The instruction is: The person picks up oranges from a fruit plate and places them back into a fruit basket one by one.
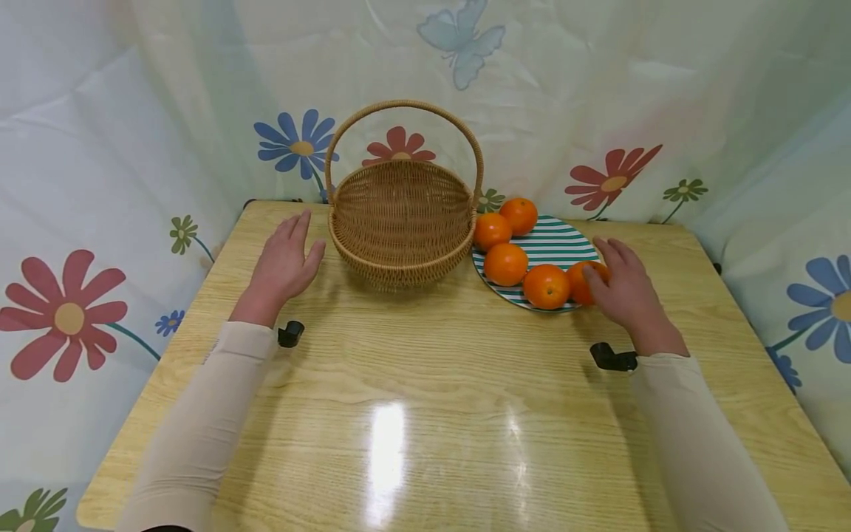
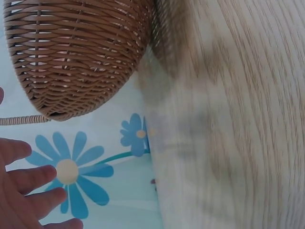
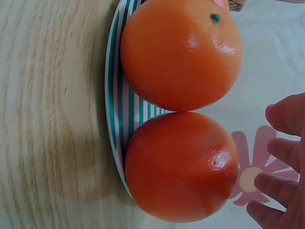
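My left hand point(image 1: 282, 255) hovers with spread fingers just left of a woven basket point(image 1: 402, 255) with a tall arched handle. In the left wrist view the fingers point(image 2: 33, 179) are apart and hold nothing, below the basket's side point(image 2: 81, 57). My right hand point(image 1: 625, 288) is over the right edge of a green-and-white striped plate point(image 1: 552, 240), its thumb overlapping the nearest orange point(image 1: 580, 281). The right wrist view shows the fingers point(image 3: 281, 191) loosely extended beside that orange point(image 3: 181, 167), with another orange point(image 3: 181, 52) touching it. Inside the basket only bare weave shows.
Several more oranges, such as one at the back point(image 1: 519, 216) and one at the front point(image 1: 547, 287), sit along the plate's left and front. The wooden table point(image 1: 439, 369) ends at a flower-print curtain point(image 1: 572, 96) behind. Small black mounts point(image 1: 290, 334) sit at both wrists.
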`<state>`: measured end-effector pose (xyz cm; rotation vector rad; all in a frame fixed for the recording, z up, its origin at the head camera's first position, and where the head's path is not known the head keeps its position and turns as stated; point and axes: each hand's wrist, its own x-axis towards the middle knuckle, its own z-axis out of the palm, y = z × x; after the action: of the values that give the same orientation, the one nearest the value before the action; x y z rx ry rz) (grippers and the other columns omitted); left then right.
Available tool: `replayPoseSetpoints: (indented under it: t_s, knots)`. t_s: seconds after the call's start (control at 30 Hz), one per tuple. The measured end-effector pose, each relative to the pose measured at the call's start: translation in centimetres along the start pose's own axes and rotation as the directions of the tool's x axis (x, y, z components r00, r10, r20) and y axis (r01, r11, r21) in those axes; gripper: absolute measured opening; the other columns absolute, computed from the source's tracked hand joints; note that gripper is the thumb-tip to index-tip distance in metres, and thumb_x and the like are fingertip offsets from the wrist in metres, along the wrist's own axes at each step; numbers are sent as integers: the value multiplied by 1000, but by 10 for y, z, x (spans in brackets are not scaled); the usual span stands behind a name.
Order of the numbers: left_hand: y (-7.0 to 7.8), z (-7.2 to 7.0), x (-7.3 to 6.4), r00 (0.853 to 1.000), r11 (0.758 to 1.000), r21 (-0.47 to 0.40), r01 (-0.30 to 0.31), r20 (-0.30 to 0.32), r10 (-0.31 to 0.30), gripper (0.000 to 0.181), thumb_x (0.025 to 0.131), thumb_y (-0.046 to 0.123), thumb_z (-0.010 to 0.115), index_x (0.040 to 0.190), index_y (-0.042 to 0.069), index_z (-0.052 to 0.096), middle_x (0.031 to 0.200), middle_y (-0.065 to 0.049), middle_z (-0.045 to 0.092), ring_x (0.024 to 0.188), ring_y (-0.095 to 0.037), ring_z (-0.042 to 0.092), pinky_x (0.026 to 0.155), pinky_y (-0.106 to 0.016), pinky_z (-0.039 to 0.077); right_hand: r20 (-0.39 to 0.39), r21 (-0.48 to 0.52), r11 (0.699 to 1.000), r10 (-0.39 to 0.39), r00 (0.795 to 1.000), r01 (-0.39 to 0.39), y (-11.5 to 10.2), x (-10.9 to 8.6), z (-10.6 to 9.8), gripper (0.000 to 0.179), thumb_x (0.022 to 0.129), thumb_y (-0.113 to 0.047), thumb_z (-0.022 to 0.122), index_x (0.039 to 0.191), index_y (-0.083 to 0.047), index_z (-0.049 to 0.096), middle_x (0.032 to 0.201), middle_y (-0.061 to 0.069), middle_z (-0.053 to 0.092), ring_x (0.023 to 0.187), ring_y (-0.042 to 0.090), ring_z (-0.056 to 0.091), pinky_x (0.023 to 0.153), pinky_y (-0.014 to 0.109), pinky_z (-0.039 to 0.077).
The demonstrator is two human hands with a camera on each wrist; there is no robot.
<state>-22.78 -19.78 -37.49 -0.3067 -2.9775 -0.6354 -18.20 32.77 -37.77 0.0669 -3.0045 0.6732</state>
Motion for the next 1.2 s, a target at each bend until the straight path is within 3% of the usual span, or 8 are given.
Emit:
replayPoseSetpoints:
  t_s: [0.43,0.73,1.07,1.2]
  knots:
    - [2,13,6,999,980,-196,20,46,-11,70,103,52,24,158,14,3,163,-15,11,150,-36,11,119,-54,16,53,21,999,30,998,-31,10,4,10,66,102,-43,38,156,-10,19,158,28,9,140,54,16,106,73,20]
    - [8,19,9,996,963,-262,65,68,-49,73,100,60,22,157,23,-4,163,-16,8,150,-36,12,118,-56,17,75,21,999,34,997,-36,14,4,13,64,99,-34,43,155,-10,21,158,28,9,137,56,20,105,73,23]
    - [14,30,10,995,919,-383,95,63,-77,72,99,62,22,156,30,-8,164,-8,4,150,-34,10,119,-56,15,104,42,999,17,994,-21,19,4,19,70,94,-29,52,155,-10,22,158,29,10,132,57,26,101,73,29]
    - [16,35,12,996,897,-432,90,50,-76,71,101,58,24,157,27,-7,164,-7,3,150,-34,8,119,-56,13,109,36,999,19,994,-23,20,3,22,70,94,-30,52,154,-8,23,157,30,11,130,57,28,100,73,31]
